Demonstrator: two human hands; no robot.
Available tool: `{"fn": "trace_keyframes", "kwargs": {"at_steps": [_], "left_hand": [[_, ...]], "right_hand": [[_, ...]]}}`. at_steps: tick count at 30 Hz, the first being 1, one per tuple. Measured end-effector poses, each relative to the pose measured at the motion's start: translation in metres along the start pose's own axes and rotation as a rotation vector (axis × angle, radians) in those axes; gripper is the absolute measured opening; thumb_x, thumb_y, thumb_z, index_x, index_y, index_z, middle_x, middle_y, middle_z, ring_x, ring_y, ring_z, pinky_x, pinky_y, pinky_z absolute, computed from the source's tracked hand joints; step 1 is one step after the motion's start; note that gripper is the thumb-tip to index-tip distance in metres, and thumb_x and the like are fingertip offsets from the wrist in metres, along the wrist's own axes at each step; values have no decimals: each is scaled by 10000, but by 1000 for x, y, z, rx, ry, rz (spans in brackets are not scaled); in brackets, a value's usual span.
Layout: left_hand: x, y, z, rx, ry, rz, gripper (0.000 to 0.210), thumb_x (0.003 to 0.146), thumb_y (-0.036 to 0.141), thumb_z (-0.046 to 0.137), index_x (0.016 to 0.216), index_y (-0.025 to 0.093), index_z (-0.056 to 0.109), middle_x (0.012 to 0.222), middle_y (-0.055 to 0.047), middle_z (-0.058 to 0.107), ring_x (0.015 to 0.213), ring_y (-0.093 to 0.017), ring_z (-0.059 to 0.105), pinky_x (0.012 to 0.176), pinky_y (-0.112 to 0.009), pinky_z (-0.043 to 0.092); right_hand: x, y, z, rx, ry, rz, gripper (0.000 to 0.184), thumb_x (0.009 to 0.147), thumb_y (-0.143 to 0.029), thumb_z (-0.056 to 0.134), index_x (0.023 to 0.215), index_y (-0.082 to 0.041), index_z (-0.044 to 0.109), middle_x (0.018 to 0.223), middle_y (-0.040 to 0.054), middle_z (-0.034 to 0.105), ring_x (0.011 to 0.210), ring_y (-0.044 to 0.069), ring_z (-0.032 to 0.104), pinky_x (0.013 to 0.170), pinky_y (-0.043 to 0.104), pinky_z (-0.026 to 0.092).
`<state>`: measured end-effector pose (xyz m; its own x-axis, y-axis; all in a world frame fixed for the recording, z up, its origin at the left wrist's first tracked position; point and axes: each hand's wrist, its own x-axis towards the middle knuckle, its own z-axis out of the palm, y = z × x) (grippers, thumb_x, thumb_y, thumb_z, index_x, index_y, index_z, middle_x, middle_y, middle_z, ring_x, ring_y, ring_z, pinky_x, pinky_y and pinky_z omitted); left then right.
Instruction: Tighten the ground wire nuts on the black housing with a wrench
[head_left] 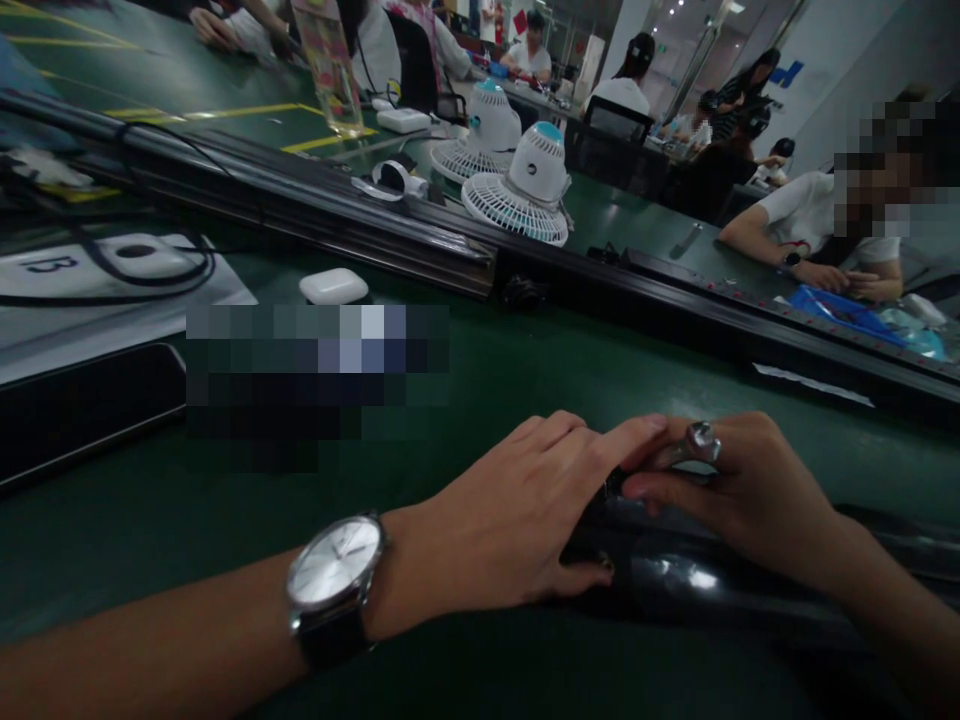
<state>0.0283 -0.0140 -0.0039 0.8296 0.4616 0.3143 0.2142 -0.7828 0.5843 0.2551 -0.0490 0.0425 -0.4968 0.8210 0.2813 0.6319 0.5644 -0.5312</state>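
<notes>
My left hand, with a silver-faced watch on its wrist, spans the near end of a long, glossy black object. Its index finger reaches over the top and its thumb lies at the lower side. From the right, my right hand bends over the same end, thumb and fingers pinched together. A small shiny silver piece shows at its fingers; its kind is unclear. The two hands' fingertips meet at a dark spot, and what lies between them is mostly hidden.
A black metal rail crosses the green table. Two white fans lie behind it. At left are a white earbud case, a phone, cables and a blurred-out patch. A person sits across by a blue tray.
</notes>
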Motion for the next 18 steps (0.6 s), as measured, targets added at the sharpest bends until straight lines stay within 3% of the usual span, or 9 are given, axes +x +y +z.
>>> {"fn": "trace_keyframes", "kwargs": {"at_steps": [6,13,18], "left_hand": [[-1,-2,3,4,14,21,1136,775,561,829,1611,247,128,1351,-139,594,1130,-325,582,973,-480,445],[-2,0,2,48,15,43,1184,733,478,894,1603,224,132,1365,-130,579,1138,-292,571,1017,-452,431],[-2,1,4,82,24,19,1237,699,445,926,1607,203,122,1339,-123,587,1142,-293,559,1005,-445,430]], "right_hand": [[-1,-1,5,-50,22,-37,204,994,-356,667,851,-219,715,740,-27,790,572,110,727,545,193,519],[-3,-2,9,-125,39,-63,265,986,-433,664,865,-200,700,680,-42,773,481,81,682,477,187,471],[-4,-5,11,-94,0,-55,204,1004,-330,652,854,-196,687,675,-34,758,502,78,670,501,183,467]]}}
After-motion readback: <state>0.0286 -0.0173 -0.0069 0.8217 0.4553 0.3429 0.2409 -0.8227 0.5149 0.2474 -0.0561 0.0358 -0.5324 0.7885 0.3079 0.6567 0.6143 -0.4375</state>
